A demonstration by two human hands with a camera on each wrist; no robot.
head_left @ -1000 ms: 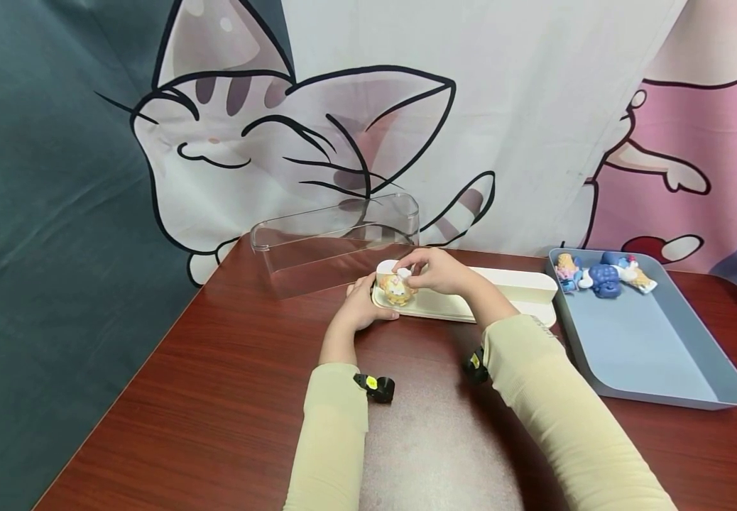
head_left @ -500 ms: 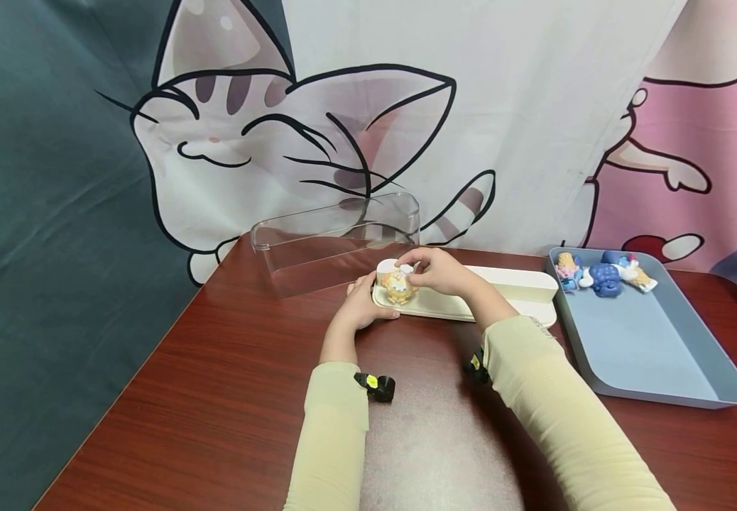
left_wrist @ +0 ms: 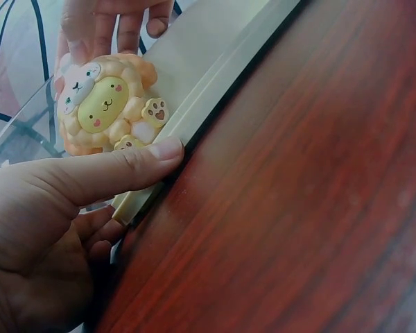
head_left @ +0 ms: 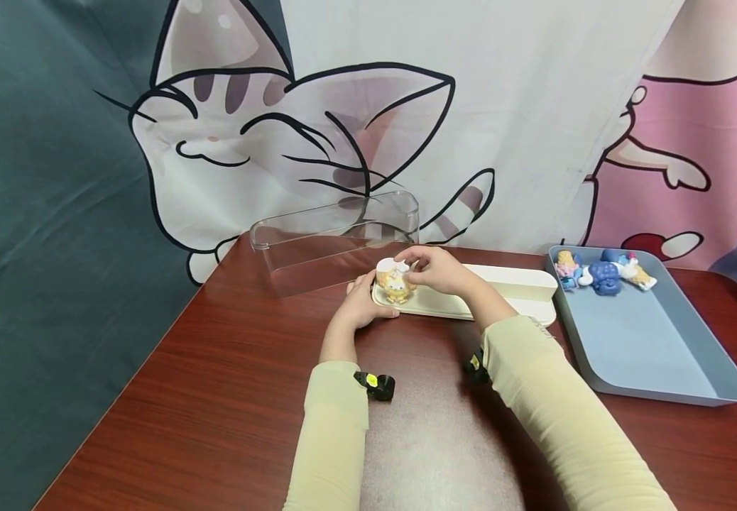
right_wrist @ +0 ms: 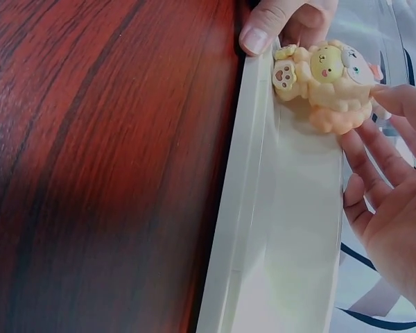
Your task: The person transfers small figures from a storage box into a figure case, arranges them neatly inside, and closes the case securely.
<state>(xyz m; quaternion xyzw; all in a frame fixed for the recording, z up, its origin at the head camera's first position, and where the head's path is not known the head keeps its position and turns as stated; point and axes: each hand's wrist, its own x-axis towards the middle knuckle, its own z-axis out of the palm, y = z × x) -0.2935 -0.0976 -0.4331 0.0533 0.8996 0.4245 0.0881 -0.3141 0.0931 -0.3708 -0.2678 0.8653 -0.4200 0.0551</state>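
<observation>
A small orange-and-yellow animal figurine (head_left: 397, 285) with a fluffy coat and a pale cap-like top stands upright at the left end of a long cream display base (head_left: 445, 304). My left hand (head_left: 358, 305) grips that end of the base, thumb (left_wrist: 168, 148) along the front edge and fingers round the end. From the right, my right hand (head_left: 435, 271) pinches the figurine near its head. In the right wrist view, one fingertip (right_wrist: 385, 94) meets its head while other fingers sit close behind its back.
A clear plastic cover (head_left: 336, 245) stands behind and left of the base. Right of the base, a blue-grey tray (head_left: 650, 341) holds several small figurines (head_left: 605, 277) at its far end. A printed cat curtain (head_left: 228, 142) hangs behind the wooden table (head_left: 215, 397).
The figurine has shifted very slightly under my right hand, whose fingers have moved a little to the right on its head. My left hand stays on the base.
</observation>
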